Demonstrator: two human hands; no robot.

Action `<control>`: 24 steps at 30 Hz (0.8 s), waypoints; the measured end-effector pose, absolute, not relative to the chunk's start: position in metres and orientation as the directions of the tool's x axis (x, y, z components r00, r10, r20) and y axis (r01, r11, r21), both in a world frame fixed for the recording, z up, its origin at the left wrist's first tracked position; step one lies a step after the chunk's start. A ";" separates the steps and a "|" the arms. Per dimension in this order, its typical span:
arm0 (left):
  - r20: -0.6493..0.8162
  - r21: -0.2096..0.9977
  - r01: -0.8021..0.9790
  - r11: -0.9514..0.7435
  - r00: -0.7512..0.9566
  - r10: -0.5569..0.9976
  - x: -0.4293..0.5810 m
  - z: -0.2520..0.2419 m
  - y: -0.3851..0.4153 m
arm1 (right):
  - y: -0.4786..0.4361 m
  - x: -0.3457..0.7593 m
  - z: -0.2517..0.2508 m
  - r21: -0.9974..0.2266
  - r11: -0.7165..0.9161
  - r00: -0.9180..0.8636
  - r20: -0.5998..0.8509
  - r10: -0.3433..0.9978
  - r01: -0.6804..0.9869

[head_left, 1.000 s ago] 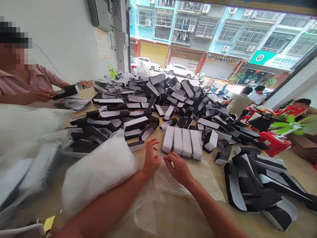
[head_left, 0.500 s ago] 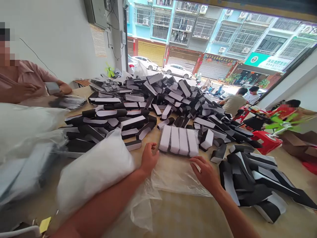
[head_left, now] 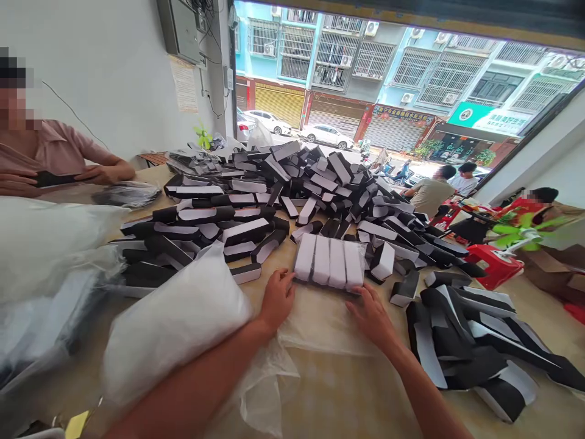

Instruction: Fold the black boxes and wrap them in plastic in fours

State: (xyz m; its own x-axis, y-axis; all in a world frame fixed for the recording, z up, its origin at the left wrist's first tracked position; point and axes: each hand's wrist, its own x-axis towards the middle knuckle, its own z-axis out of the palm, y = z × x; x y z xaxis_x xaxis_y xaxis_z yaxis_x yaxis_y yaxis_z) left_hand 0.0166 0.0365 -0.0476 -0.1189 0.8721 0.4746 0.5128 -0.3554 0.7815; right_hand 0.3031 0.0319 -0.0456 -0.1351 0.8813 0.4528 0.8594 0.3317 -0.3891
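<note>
Pack is on the counter, 12 o'clock from you: four white blocks in clear film. Your left hand is at the pack's 8, right hand at its 5, fingertips at the edges. Hands apart from each other; can't tell if either pinches film. Loose film at pack's 6, pile at 12, white bag at 8.

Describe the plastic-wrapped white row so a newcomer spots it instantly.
Find the big heap on the table. At its near edge, by the left hand and right hand, lies a row of four white blocks. Unlike the loose pieces beside it, this row is in clear plastic.
</note>
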 end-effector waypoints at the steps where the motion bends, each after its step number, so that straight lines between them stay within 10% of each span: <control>1: 0.477 0.788 0.505 -0.351 -0.142 0.867 0.017 -0.048 0.037 | 0.032 0.308 -0.042 -0.389 0.354 -0.163 0.445 0.881 0.850; 12: 0.450 0.871 0.332 -0.363 -0.239 0.860 0.013 -0.024 0.029 | -0.022 0.346 0.009 -0.419 0.475 -0.471 0.121 0.874 0.774; 24: 0.244 0.814 0.405 -0.416 0.412 0.878 0.021 -0.020 0.014 | -0.017 0.337 0.013 -0.526 0.457 -0.574 -0.075 0.815 0.718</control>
State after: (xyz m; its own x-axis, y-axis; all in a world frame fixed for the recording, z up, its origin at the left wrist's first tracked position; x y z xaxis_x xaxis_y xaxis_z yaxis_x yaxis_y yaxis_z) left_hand 0.0209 0.0140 -0.0203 0.4122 0.8779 0.2437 0.4048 -0.4161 0.8142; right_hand 0.3366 -0.0172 0.0132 -0.5739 0.8155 -0.0748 0.7176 0.4568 -0.5258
